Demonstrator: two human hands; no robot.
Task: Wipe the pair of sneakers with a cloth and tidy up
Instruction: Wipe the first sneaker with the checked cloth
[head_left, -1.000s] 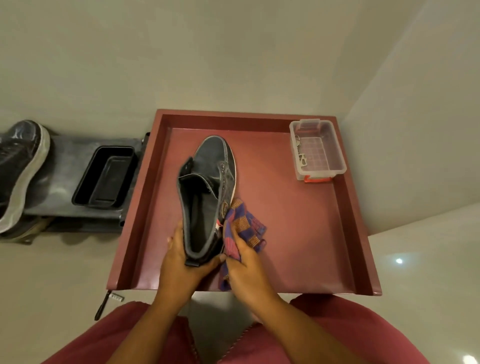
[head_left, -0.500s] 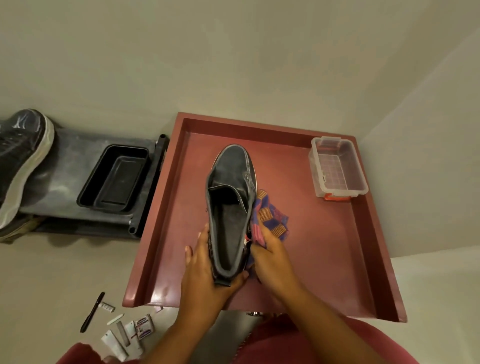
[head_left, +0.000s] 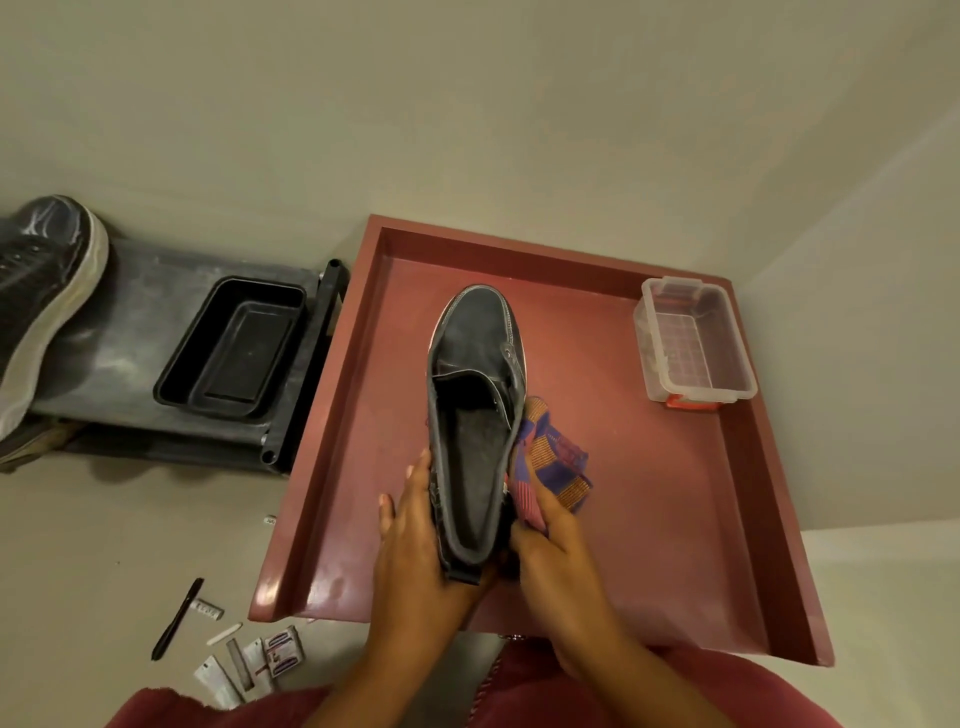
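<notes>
A dark grey sneaker (head_left: 475, 374) stands upright over the red tray (head_left: 675, 519), toe pointing away from me. My left hand (head_left: 421, 551) grips its heel from the left and below. My right hand (head_left: 550, 545) holds a blue, orange and pink checked cloth (head_left: 558, 457) against the sneaker's right side near the heel. The second black sneaker (head_left: 41, 291), with a white sole, lies on the grey shelf (head_left: 130, 343) at the far left.
A clear plastic box (head_left: 693, 343) sits in the tray's back right corner. A black rectangular dish (head_left: 234, 348) lies on the shelf. A black pen (head_left: 176, 618) and several small sachets (head_left: 249, 665) lie on the floor near my left knee. Walls close in behind and right.
The sneaker has turned from tilted on its side to upright with its opening facing me. My view has shifted, bringing the floor items into sight. Both hands keep their hold.
</notes>
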